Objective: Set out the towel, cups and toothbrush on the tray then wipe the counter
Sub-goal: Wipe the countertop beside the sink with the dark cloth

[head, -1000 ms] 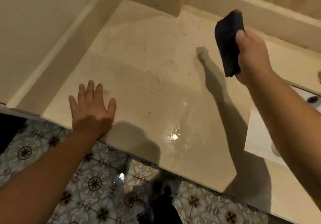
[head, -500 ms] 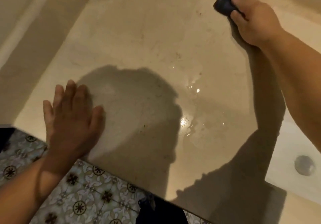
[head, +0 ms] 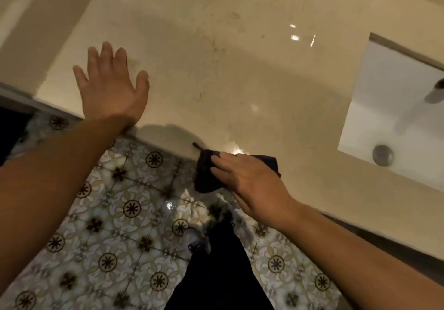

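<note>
The beige stone counter (head: 216,52) fills the upper part of the view, with wet shiny patches and dark specks on it. My right hand (head: 249,182) presses a dark cloth (head: 205,177) flat at the counter's front edge; part of the cloth hangs past the edge. My left hand (head: 111,86) lies flat on the counter near the front left corner, fingers spread, holding nothing. No tray, cups, towel or toothbrush are in view.
A white sink basin (head: 394,107) with a metal drain (head: 382,155) is set into the counter at the right. A beige wall (head: 28,21) borders the left. Patterned floor tiles (head: 120,213) and my dark trouser leg (head: 221,266) lie below.
My right hand has dragged the cloth from the back of the counter down to its front edge. The left hand has stayed flat near the front left corner.
</note>
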`<action>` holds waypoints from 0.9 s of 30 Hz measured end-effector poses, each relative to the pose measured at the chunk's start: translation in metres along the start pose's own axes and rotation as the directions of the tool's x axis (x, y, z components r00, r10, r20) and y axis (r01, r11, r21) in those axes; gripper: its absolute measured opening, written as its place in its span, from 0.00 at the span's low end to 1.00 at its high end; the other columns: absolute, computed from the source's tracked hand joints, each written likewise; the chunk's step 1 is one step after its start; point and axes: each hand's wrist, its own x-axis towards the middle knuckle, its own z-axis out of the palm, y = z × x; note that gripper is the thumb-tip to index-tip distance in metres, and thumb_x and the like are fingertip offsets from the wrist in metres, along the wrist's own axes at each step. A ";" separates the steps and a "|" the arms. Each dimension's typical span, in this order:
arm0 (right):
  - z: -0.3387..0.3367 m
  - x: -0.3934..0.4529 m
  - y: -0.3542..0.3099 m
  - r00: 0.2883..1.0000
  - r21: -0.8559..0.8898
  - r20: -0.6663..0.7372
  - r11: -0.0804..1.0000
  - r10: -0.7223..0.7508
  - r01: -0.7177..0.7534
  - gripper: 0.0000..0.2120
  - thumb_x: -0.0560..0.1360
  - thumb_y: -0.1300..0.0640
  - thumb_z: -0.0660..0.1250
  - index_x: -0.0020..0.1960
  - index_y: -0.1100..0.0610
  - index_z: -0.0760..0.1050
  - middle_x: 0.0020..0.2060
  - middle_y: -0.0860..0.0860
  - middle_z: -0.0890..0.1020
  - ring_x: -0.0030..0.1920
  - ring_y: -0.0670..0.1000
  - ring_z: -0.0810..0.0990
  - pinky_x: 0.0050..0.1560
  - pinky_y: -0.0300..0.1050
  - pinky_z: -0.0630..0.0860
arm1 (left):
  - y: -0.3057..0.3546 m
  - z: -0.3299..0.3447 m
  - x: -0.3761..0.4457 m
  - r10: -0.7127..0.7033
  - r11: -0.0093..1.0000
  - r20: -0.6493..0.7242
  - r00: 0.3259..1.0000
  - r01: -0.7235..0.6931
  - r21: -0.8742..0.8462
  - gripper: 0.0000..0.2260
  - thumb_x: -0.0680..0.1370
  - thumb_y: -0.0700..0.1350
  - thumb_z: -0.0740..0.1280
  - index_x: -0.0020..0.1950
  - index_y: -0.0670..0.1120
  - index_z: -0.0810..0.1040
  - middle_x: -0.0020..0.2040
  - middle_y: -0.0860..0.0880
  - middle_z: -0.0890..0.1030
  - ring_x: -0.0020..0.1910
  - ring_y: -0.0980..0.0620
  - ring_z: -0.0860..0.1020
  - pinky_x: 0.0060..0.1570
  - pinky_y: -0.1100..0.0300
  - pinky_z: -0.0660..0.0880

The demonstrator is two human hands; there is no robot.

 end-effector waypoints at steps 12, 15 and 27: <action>0.009 -0.021 -0.047 0.624 0.679 0.577 -0.734 0.527 -0.007 0.22 0.76 0.53 0.62 0.67 0.62 0.73 0.61 0.61 0.78 0.54 0.57 0.80 0.59 0.52 0.74 | -0.004 0.000 -0.002 0.015 0.999 0.018 1.000 -0.014 -0.037 0.33 0.79 0.63 0.43 0.80 0.46 0.55 0.82 0.44 0.52 0.80 0.41 0.48 0.74 0.35 0.46; -0.039 -0.012 -0.011 0.633 0.762 0.442 -0.638 0.635 0.108 0.20 0.77 0.51 0.61 0.63 0.61 0.77 0.59 0.58 0.81 0.54 0.55 0.82 0.59 0.50 0.76 | -0.004 -0.003 -0.003 0.022 0.999 0.018 1.000 -0.021 -0.032 0.31 0.80 0.62 0.45 0.79 0.45 0.57 0.81 0.44 0.54 0.80 0.41 0.49 0.74 0.34 0.49; -0.217 0.070 0.301 0.433 0.415 -0.527 0.666 0.731 -0.619 0.17 0.78 0.49 0.55 0.59 0.54 0.75 0.49 0.52 0.78 0.51 0.51 0.75 0.51 0.46 0.68 | 0.003 -0.010 0.004 -0.020 0.999 0.060 0.998 0.017 0.045 0.27 0.79 0.58 0.52 0.73 0.43 0.63 0.77 0.41 0.62 0.76 0.38 0.57 0.69 0.34 0.59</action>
